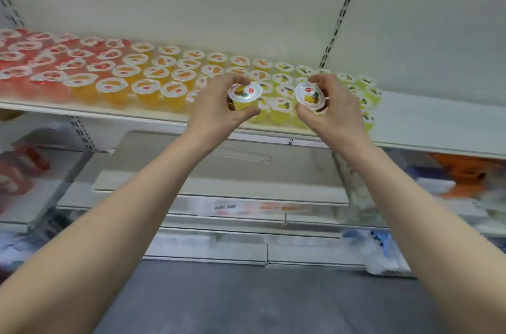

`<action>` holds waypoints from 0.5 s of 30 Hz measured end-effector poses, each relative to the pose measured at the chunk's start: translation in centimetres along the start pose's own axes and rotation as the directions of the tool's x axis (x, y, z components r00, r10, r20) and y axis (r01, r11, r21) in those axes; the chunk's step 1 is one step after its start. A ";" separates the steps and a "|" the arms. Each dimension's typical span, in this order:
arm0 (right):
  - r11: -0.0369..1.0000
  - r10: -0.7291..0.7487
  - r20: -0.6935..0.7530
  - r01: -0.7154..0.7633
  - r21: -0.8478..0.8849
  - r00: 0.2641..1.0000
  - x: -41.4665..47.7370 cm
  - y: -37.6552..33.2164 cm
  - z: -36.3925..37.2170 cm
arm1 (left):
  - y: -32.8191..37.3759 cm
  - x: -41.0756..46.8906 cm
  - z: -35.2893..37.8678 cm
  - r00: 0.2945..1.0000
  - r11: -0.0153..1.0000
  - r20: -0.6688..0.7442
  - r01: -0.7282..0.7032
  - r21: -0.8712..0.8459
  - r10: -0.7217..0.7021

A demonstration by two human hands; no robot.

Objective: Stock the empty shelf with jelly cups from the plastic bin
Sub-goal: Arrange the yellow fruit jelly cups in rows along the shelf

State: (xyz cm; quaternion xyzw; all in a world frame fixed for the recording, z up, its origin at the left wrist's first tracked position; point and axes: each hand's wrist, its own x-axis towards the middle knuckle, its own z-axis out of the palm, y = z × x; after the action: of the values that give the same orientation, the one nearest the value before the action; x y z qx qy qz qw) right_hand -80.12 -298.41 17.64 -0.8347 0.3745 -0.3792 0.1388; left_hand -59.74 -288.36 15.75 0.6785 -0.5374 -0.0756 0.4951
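Right now your left hand [216, 112] is curled round a yellow jelly cup [244, 95], thumb low on its near side and fingers wrapped over the far rim, so the foil lid tips toward you. Your right hand [334, 112] grips a second yellow cup [310, 95] the same way, its lid tilted toward the first. Both cups sit just above the front of the white shelf [438, 125], over the yellow rows [284, 79]. Orange cups [153, 73] fill the middle and red cups [43, 60] the left end. Beneath your wrists lies what looks like the clear plastic bin [219, 169], though blur hides its contents. A white back panel [219, 5] rises behind, and grey floor [246, 301] lies below.
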 end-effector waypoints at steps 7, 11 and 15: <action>0.992 0.107 -0.045 -0.109 -0.057 0.993 1.5 7.8 -5.8 | 4.1 3.8 7.5 0.993 0.995 0.070 -0.099 0.002 0.099; 0.985 0.147 -0.101 -0.155 -0.070 0.984 1.9 10.1 -7.6 | 5.4 5.9 9.5 0.984 0.989 0.103 -0.147 0.008 0.146; 0.965 0.228 -0.154 -0.244 -0.095 0.961 2.1 12.3 -9.5 | 6.1 7.5 11.2 0.981 0.989 0.127 -0.150 -0.003 0.149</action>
State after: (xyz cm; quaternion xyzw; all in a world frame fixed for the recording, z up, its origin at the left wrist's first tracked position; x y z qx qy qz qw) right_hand -92.55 -307.81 18.79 -0.7614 0.5013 -0.3965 0.1085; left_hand -67.73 -300.62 17.99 0.6316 -0.6176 -0.0793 0.4620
